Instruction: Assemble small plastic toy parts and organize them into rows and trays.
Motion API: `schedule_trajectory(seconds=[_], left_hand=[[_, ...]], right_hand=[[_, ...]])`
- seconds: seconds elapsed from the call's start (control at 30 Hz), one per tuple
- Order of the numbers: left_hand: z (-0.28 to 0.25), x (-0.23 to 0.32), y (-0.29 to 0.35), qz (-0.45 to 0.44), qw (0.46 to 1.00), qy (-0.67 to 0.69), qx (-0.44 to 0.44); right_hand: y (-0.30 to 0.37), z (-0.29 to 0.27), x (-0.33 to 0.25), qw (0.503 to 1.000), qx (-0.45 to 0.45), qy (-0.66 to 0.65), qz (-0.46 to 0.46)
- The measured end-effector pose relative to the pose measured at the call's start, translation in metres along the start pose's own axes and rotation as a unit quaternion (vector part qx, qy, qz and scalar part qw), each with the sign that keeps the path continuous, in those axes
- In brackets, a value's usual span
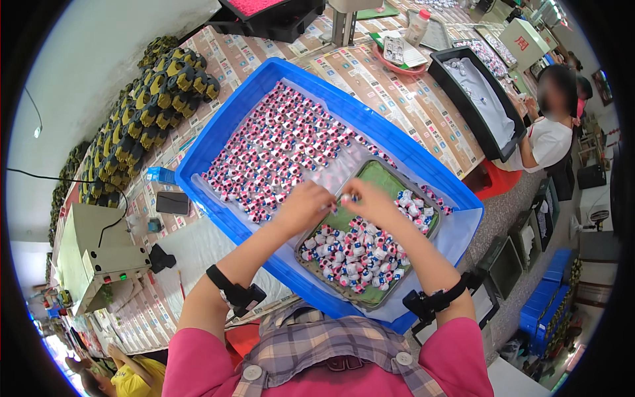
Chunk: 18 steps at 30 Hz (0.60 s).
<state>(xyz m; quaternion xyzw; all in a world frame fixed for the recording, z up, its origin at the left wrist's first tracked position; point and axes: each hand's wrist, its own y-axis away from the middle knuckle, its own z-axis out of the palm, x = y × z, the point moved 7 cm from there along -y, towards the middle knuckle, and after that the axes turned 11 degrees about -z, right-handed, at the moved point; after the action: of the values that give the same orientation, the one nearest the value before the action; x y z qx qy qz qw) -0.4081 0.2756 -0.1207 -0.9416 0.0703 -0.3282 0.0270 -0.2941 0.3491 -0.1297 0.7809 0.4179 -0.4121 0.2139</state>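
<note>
- Pieces (pixel 354 258), small, rounded and glossy, in white, pink and blue: heaped loosely in the lower part of a shallow tray (pixel 383 175) with a green floor, right of the frame's centre.
- Similar ones, ranked densely (pixel 278 145) on a pale, thin liner (pixel 463 228), across the upper left of a smooth blue tub (pixel 410 139).
- Right hand (pixel 369 200): over the tray, pinching one white-and-pink piece (pixel 349 198) between thumb and fingertips.
- Left hand (pixel 309 206): just beside, at the tray's left edge, fingers drawn together; cannot tell if gripping anything.
- Open room: bare green in the tray's upper part, a strip of liner between ranks and tray, more liner at the tub's right corner.
- Around the tub's raised rim: table (pixel 367 73) with patterned covering, print too small to read.
- At upper right: white box (pixel 521 41) with large red writing.
</note>
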Motion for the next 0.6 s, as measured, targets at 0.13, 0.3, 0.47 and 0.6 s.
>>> schedule_trajectory(seconds=[0.13,0.3,0.47,0.6], left_hand=[[-0.019,-0.040,-0.005,-0.122,0.976,-0.112,0.142],[-0.008,-0.053,-0.009,-0.154,0.963,-0.152,0.161],[-0.002,-0.059,-0.008,-0.144,0.950,-0.200,0.189],[0.001,-0.061,-0.007,-0.154,0.952,-0.191,0.185]], right_hand=[[-0.040,0.006,0.022,0.994,0.072,-0.052,0.066],[-0.065,0.031,0.039,0.974,0.165,0.076,0.137],[-0.074,0.042,0.023,0.968,0.170,0.169,0.079],[-0.071,0.044,0.023,0.966,0.176,0.159,0.099]])
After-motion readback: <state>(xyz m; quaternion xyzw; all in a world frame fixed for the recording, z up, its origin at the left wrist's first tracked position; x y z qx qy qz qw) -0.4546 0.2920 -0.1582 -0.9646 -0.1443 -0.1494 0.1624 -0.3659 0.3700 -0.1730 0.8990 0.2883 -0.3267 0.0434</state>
